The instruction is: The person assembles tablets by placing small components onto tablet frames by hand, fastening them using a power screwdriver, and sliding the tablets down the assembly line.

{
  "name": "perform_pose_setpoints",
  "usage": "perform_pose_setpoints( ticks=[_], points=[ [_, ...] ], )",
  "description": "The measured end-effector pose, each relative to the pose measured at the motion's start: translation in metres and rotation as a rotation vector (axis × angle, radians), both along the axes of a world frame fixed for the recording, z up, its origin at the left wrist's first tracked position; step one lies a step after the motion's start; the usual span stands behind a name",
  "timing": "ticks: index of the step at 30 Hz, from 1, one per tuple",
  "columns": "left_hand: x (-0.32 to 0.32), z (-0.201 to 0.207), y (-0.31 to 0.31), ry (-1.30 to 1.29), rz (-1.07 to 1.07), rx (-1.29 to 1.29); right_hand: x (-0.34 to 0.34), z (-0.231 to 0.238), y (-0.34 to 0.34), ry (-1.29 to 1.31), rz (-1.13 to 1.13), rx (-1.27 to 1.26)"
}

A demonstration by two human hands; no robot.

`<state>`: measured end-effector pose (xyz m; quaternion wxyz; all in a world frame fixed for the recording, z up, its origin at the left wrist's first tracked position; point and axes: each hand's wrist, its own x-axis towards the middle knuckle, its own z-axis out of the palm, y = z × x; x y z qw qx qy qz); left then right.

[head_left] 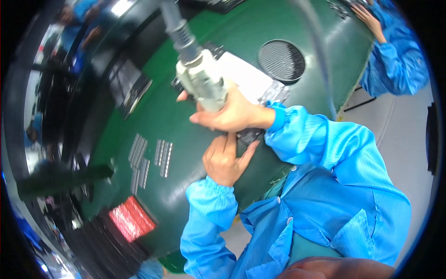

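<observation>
My right hand (239, 111) is wrapped round the cream body of an electric screwdriver (203, 81), which hangs from a dark coiled lead above the table. Under it my left hand (223, 160) rests on the green tabletop, thumb and fingers against a small black part (249, 136). The right wrist and the driver's body cover much of that part, and the driver's tip is hidden. Just beyond my right hand lies a white sheet or flat panel (248, 74), with a crumpled clear plastic bag (275, 93) at its near right corner.
A round black ridged dish (281, 60) holds small dark pieces. Several strips of small parts (138, 151) lie to the left, and a red plastic-wrapped packet (132, 218) sits near the left edge. At the far right, a co-worker's hand (369, 21) touches dark parts.
</observation>
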<state>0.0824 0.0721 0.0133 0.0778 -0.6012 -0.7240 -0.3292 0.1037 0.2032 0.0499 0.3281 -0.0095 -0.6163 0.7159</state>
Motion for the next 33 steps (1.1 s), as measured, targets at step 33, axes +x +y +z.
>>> perform_pose_setpoints(
  ticks=[33],
  points=[
    [0.005,-0.003,0.002,0.006,-0.004,0.028,0.049,0.007,0.145,-0.083,-0.345,0.145]
  ],
)
